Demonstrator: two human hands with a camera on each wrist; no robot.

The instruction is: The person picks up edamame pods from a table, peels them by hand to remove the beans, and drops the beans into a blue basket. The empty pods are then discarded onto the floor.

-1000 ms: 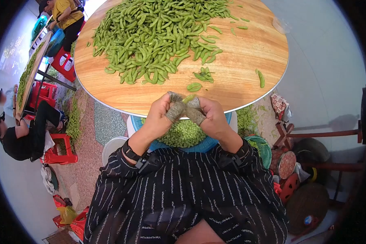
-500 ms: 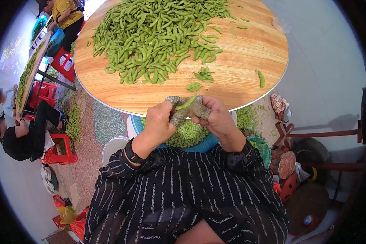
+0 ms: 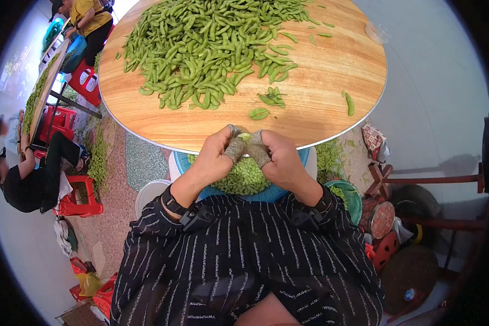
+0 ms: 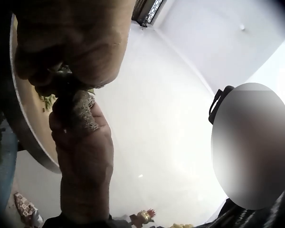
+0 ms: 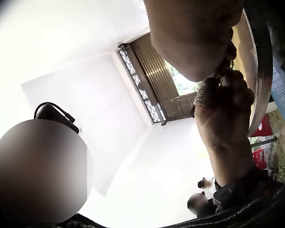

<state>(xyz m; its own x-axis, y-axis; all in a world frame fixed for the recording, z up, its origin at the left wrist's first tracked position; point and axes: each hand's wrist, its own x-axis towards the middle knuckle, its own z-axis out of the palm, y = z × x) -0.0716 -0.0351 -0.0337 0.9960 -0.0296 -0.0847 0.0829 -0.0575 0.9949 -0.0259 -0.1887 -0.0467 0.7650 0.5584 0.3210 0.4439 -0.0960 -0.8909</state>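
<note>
Pod (image 3: pixel 245 137), green, slim, pinched in grip of both rough-wrapped hands (image 3: pixel 214 157)

Pale walls (image 3: pixel 434 81) flank a speckled reddish floor (image 3: pixel 114 217) and red stools (image 3: pixel 83 196).

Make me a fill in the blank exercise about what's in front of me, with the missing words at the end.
1. The big heap of pods lies on a table whose shape is ____.
2. The left hand and right hand hold a green pod above a basin coloured ____.
3. The seated person in black is on a stool coloured ____.
4. The green basket is on the wearer's ____ side.

Missing words: round; blue; red; right.
</note>
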